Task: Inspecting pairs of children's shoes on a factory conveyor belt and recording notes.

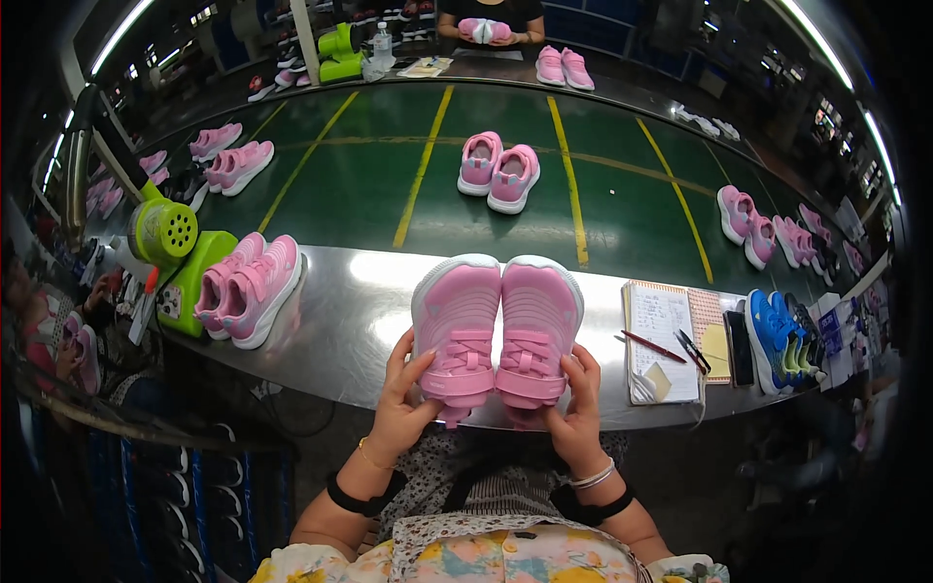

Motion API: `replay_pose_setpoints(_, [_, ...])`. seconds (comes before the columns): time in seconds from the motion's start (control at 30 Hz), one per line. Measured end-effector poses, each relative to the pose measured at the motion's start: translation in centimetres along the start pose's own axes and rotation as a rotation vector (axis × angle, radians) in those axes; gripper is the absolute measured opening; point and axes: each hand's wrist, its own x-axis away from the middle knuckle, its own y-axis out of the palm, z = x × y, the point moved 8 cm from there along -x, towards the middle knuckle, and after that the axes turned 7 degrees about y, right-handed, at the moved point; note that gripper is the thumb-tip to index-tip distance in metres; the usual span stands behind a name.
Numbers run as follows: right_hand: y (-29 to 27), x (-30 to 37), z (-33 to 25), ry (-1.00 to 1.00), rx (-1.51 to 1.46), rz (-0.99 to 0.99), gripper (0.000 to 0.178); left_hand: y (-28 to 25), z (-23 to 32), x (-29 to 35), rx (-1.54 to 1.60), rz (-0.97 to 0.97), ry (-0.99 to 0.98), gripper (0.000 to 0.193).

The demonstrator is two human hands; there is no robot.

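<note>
Side by side, a pair of pink sneakers with white soles is held up over the steel bench edge, toes pointing away from me. My left hand (397, 400) is closed around the heel of the left pink sneaker (463, 303). Likewise, my right hand (575, 413) grips the heel of the right pink sneaker (537, 303). Their uppers and straps face up, and the inner sides touch or nearly touch. The fingers underneath the shoes are hidden.
A pink pair (255, 289) stands left beside a lime-green machine (173, 243). Another pair (499, 173) sits on the green conveyor (360, 194). At right lie a notebook (656, 321), pens and blue shoes (768, 335). Across the belt, a person holds pink shoes (484, 31).
</note>
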Motion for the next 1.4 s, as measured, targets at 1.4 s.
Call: replay_pose_setpoints(1.4, [4.8,-6.2,-6.8,-0.189,0.735,-0.311,0.04,-2.7,-4.5,-1.7,-0.298,-0.021,-0.288,0.044])
